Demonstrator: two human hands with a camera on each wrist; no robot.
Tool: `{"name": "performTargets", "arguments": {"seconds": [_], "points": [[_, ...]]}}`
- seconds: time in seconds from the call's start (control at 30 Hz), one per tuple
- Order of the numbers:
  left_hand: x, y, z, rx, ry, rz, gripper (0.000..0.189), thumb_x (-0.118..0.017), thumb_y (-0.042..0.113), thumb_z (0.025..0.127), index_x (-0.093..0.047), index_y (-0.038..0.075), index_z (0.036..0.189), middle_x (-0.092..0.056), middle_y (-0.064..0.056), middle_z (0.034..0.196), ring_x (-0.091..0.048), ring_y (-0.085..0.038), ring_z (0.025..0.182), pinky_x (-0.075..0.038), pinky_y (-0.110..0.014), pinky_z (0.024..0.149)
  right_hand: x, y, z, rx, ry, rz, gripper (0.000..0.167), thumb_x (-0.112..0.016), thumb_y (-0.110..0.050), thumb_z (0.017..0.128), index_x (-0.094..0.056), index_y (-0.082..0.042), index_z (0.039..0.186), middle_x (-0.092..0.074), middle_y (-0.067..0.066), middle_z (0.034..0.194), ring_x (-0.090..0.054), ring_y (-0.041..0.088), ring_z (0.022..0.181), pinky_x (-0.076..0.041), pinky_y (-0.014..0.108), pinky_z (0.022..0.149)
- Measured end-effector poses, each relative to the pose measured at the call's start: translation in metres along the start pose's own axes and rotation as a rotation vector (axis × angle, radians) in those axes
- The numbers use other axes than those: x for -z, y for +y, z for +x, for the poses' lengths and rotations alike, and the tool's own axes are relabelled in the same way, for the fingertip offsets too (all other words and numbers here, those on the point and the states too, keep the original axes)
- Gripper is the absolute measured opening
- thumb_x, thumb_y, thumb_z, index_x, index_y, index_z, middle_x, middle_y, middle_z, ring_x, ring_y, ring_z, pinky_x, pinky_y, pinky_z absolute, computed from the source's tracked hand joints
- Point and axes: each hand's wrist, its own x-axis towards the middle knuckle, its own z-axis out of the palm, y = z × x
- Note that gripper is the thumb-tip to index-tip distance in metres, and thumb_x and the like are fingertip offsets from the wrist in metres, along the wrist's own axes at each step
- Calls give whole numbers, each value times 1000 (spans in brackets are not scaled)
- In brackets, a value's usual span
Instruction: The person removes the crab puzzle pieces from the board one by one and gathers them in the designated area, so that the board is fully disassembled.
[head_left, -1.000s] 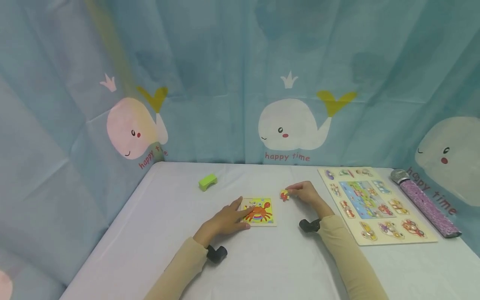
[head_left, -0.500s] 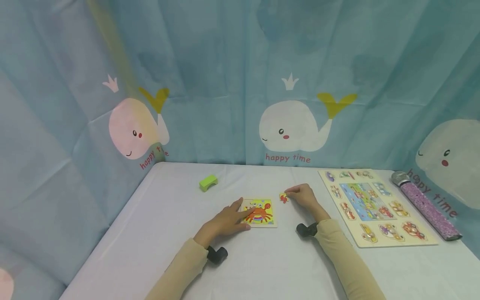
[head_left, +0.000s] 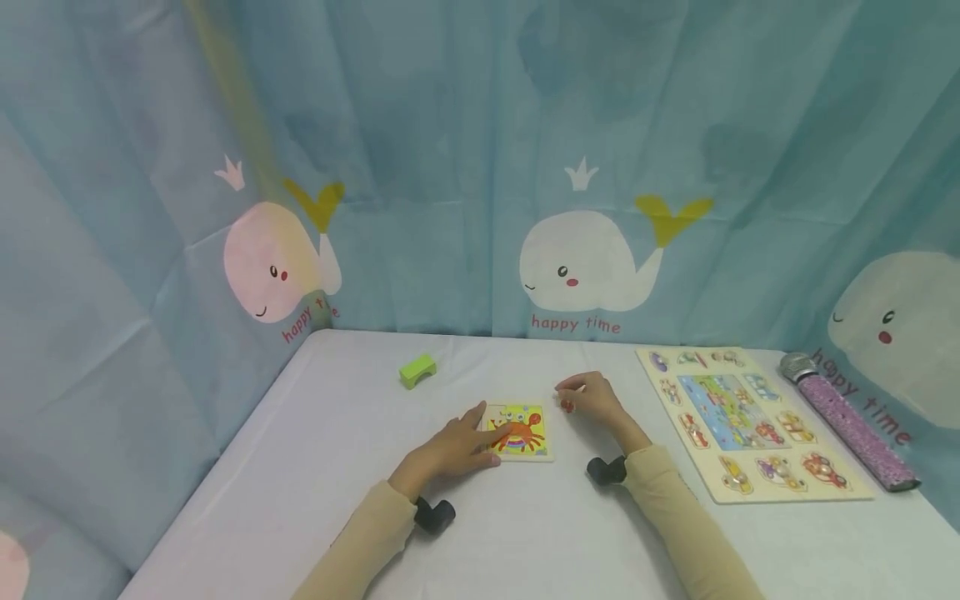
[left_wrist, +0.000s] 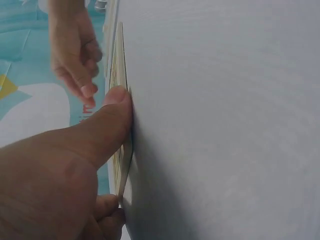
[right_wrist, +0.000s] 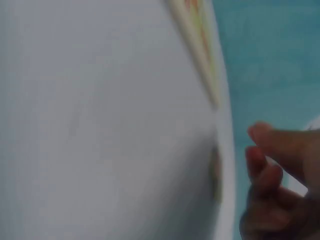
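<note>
A small square crab jigsaw puzzle (head_left: 534,440) lies on the white table, with a pale bare patch at its upper left corner. My left hand (head_left: 450,446) holds its left side, thumb (left_wrist: 117,100) against the near edge and index finger stretched over the picture. To the right of the puzzle, a small red puzzle piece (head_left: 567,407) rests on the table, partly covered by my right hand (head_left: 596,400). In the right wrist view, that piece (right_wrist: 215,175) shows apart from my loosely bent fingers (right_wrist: 265,182), and nothing appears between thumb and index finger.
A green arch block (head_left: 417,369) stands at the back left. On the right lies a large wooden peg puzzle board (head_left: 705,467), with a pink glittery microphone (head_left: 855,425) beside it. A blue whale-print curtain (head_left: 420,208) borders the table's back.
Earlier my right fingers pinched the small piece; now they are off it, slightly higher, and the piece stays on the table. My left hand keeps its place on the puzzle.
</note>
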Motion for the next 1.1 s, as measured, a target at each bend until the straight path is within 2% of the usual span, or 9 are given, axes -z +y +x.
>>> {"name": "performTargets", "arguments": {"seconds": [0.07,0.23,0.33,0.4,0.57,0.77,0.87,1.1], "points": [[0,0,0,-1,-5,7,55,-51,49,89,-34,38,140,-11,-16,154,-25,-45,135,-26,-57,107,-9,-12,0,42,-49,-32,16,-65,-15,84,-71,-7,97,-66,7,86,-51,14,66,-42,23,55],[-1,0,0,-25,-7,23,54,-51,48,89,-35,38,140,-12,-19,153,-28,-46,133,-27,-58,105,-34,-39,-4,151,-214,-116,18,-66,-19,84,-70,-12,100,-62,3,88,-53,13,75,-46,24,64],[-2,0,1,-51,6,26,53,-52,46,89,-38,35,139,-15,-20,152,-28,-44,134,-26,-57,107,-45,-46,-8,218,-256,-166,18,-65,-18,85,-69,-13,102,-59,5,91,-54,16,81,-48,30,71],[-3,0,1,-67,14,28,53,-53,45,89,-40,33,139,-16,-21,152,-29,-42,134,-25,-56,108,-51,-47,-10,239,-259,-200,19,-65,-15,85,-69,-13,104,-56,6,94,-53,18,85,-48,34,76],[-4,-1,2,-62,14,49,52,-53,45,89,-40,33,138,-18,-21,151,-29,-40,134,-25,-55,108,-57,-46,-11,261,-263,-232,21,-63,-13,85,-67,-15,106,-52,7,95,-53,19,88,-49,40,81],[-4,-1,1,-60,24,59,52,-53,45,89,-41,32,138,-18,-22,151,-30,-41,134,-26,-56,107,-56,-47,-14,366,-256,-237,19,-61,-11,87,-65,-13,105,-51,8,92,-49,17,81,-48,36,75],[-4,-1,1,-65,25,53,52,-52,45,90,-41,31,138,-18,-22,151,-30,-41,134,-26,-56,107,-55,-47,-16,387,-251,-240,17,-60,-11,87,-64,-12,103,-49,9,90,-47,17,78,-47,34,72],[-5,-2,0,-68,29,54,52,-52,46,89,-42,32,138,-19,-22,151,-31,-42,133,-26,-55,108,-60,-45,-14,292,-247,-261,16,-61,-12,87,-61,-14,103,-44,10,94,-47,19,77,-46,33,68]]}}
